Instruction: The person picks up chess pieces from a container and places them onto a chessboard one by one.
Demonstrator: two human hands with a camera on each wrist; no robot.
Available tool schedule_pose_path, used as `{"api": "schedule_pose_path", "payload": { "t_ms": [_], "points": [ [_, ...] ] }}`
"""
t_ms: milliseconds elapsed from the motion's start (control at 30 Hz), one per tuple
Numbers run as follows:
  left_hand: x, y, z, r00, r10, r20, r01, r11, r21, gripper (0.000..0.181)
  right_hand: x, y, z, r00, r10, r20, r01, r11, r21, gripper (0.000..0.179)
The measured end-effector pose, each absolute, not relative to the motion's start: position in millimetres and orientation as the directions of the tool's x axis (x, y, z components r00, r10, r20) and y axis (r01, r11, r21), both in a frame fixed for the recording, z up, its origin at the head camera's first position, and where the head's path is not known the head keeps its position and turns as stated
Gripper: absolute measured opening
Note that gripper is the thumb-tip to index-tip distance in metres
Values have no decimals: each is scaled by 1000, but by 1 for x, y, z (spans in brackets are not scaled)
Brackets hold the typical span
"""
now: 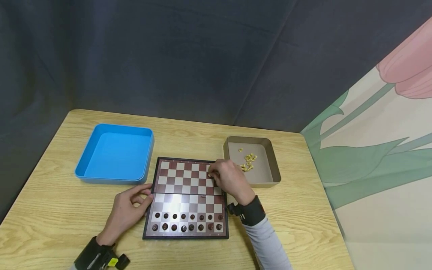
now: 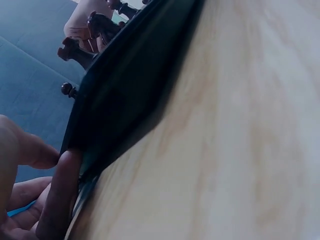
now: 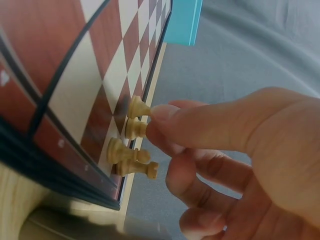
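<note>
A folding magnetic chessboard (image 1: pixel 194 189) lies on the table, with two rows of dark chess pieces (image 1: pixel 183 228) along its near side. My left hand (image 1: pixel 126 210) rests at the board's left edge, its thumb and index finger touching the rim near the fold. Over the far right part of the board, my right hand (image 1: pixel 233 182) pinches a light pawn-like piece (image 3: pixel 138 106) between thumb and fingertip, its base at the board's surface. Beside it stand another light piece (image 3: pixel 134 128), partly behind a finger, a light pawn (image 3: pixel 119 151) and a light rook (image 3: pixel 142 168).
A shallow tan tray (image 1: pixel 275 168) with several light chess pieces (image 1: pixel 249 157) stands right of the board. To the left is a blue tray (image 1: pixel 114 153). A dark curtain (image 1: pixel 175 63) hangs behind the wooden table (image 1: pixel 50 210), and a flower-patterned cloth (image 1: pixel 378 157) is at the right.
</note>
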State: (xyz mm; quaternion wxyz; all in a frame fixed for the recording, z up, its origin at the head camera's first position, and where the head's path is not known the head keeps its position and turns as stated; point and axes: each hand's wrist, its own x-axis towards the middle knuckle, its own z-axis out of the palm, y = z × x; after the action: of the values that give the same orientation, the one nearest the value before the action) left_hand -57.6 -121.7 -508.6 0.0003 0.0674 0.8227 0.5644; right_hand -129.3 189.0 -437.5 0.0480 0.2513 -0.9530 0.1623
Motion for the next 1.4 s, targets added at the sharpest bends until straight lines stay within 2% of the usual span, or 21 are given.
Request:
{"api": "schedule_pose_path", "payload": {
  "t_ms": [133, 300, 667, 1067, 1400],
  "points": [
    [-58, -121, -508, -994, 96, 59, 84, 288, 954, 35, -129, 189, -438, -873, -457, 172, -488, 824, -288, 6],
    [-58, -122, -515, -995, 78, 66, 87, 297, 951, 35, -128, 188, -439, -877, -456, 152, -481, 825, -296, 6],
    [-58, -121, -522, -984, 40, 175, 179, 310, 934, 30, -129, 187, -438, -873, -467, 141, -488, 830, -271, 7],
    [-56, -123, -525, -990, 23, 142, 142, 326, 935, 30, -128, 187, -433, -859, -479, 181, -512, 812, -279, 7],
    [-55, -120, -513, -990, 26, 139, 140, 320, 937, 29, -132, 203, -425, -864, -449, 227, -500, 818, -285, 10]
  ]
}}
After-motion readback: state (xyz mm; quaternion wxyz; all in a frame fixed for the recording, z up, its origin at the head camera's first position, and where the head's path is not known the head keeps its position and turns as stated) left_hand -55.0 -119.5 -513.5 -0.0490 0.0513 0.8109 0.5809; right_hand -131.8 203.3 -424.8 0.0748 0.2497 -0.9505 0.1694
